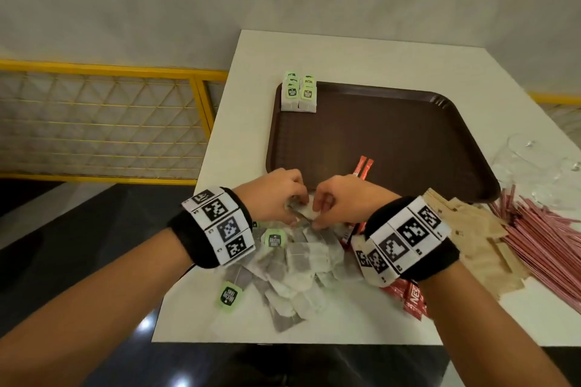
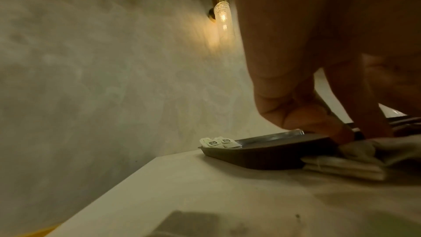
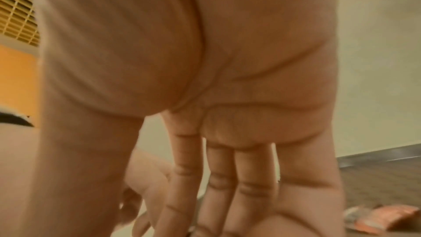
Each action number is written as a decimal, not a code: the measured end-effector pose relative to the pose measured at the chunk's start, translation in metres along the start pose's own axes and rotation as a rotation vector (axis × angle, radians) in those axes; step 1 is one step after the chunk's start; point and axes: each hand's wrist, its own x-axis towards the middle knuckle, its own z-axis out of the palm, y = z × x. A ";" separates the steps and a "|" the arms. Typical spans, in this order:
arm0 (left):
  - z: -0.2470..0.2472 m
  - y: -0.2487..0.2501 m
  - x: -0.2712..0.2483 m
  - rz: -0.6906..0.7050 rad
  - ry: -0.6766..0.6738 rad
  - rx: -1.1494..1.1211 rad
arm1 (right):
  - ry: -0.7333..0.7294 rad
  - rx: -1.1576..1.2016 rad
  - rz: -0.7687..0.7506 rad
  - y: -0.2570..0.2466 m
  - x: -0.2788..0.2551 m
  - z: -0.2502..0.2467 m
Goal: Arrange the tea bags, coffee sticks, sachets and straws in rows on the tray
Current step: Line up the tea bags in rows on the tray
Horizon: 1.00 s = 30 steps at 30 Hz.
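Tea bag [image 1: 302, 210] pinched between fingers of left hand [image 1: 273, 195] and right hand [image 1: 341, 198]; best lifted clear of loose pile [image 1: 298, 264], laid beside 2 started rows [image 1: 298, 94] on tray [image 1: 408, 135].

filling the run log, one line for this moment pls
both hands: left hand and right hand pinch tea bag | tray: tea bag row started

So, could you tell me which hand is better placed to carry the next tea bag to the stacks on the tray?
Probably the left hand: the stacked tea bags sit in the tray's far-left corner, on its side.
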 end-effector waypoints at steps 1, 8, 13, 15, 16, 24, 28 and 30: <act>0.001 0.001 0.000 0.003 0.001 0.017 | 0.003 -0.012 0.025 0.000 0.000 0.004; 0.002 -0.001 0.001 0.012 0.045 0.067 | -0.043 -0.087 0.047 -0.006 0.000 0.009; 0.002 -0.003 -0.001 0.042 0.113 0.061 | -0.055 -0.099 0.042 -0.007 -0.003 0.007; 0.002 -0.004 -0.001 0.048 0.121 0.040 | -0.049 -0.064 0.036 -0.005 -0.004 0.003; 0.003 -0.004 0.000 0.054 0.102 0.040 | -0.036 -0.040 0.021 -0.004 -0.005 0.000; 0.004 0.003 0.007 0.101 0.023 0.119 | 0.067 0.451 -0.146 0.000 -0.006 -0.023; -0.004 -0.003 -0.002 0.042 0.130 -0.063 | 0.091 0.726 -0.146 0.002 -0.005 -0.025; -0.009 -0.008 -0.010 -0.024 0.193 -0.262 | 0.052 0.933 -0.170 0.006 -0.005 -0.027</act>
